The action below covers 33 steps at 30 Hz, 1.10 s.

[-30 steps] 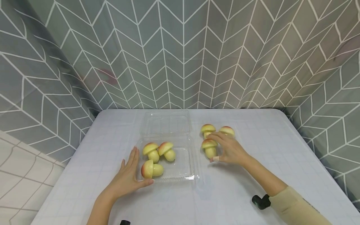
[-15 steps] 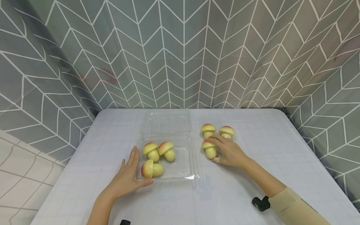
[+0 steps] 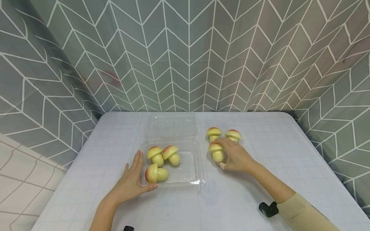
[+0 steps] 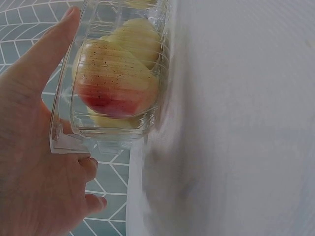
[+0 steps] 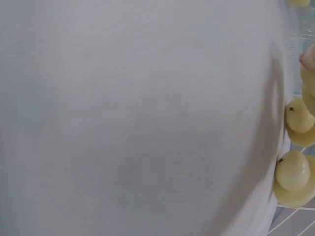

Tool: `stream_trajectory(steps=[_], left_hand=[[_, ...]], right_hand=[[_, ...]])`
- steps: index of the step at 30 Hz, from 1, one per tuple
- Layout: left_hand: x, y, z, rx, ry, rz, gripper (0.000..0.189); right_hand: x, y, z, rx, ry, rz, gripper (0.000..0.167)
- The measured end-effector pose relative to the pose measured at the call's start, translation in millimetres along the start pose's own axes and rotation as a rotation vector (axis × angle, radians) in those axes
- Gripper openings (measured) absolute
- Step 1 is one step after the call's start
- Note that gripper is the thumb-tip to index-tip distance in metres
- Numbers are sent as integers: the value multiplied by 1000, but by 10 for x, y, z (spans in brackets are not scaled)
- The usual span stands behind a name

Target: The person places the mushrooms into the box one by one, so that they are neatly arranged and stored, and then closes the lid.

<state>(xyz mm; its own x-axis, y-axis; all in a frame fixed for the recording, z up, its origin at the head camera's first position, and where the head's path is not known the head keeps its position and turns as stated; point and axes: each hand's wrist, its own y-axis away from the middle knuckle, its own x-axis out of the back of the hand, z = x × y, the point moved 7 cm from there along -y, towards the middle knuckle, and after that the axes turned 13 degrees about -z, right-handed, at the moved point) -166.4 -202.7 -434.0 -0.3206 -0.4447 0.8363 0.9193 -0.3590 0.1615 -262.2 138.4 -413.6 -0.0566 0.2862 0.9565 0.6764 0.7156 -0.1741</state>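
My right hand pinches a yellow toy mushroom with a reddish cap, fingers at the cap and thumb near the stem's end. Just beyond it lie two similar mushrooms, one on the left and one on the right, the latter partly behind the hand. My left hand rests along the left side of a clear plastic clamshell box, fingers extended and thumb at its front edge. Inside the box's left part are three mushrooms, one of them lying sideways. The left wrist view shows a reddish cap through the box wall.
The box's clear lid lies folded back toward the far table edge. White cloth covers the table. Patterned grey curtains stand behind and at the sides. A black device sits by the right sleeve.
My right hand closes from a loose reach onto the nearest mushroom on the right, which shifts slightly rightward. The left hand and the box stay where they were.
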Motion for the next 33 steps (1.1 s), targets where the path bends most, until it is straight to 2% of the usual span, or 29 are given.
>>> stream_trajectory(steps=[6,19,26,33], left_hand=[[1,0,2,4,-8,1,126],[20,1,17,-1,-9,0,125],[1,-1,6,1,-6,-4,125],[24,7,34,-14,-23,11,124]], right_hand=[[157,-50,-45,5,-38,45,83],[387,-166,-212,93,-4,162,81],[499,-272,-411,121,-58,145,80],[547,-362,-582,206,-105,159,79]])
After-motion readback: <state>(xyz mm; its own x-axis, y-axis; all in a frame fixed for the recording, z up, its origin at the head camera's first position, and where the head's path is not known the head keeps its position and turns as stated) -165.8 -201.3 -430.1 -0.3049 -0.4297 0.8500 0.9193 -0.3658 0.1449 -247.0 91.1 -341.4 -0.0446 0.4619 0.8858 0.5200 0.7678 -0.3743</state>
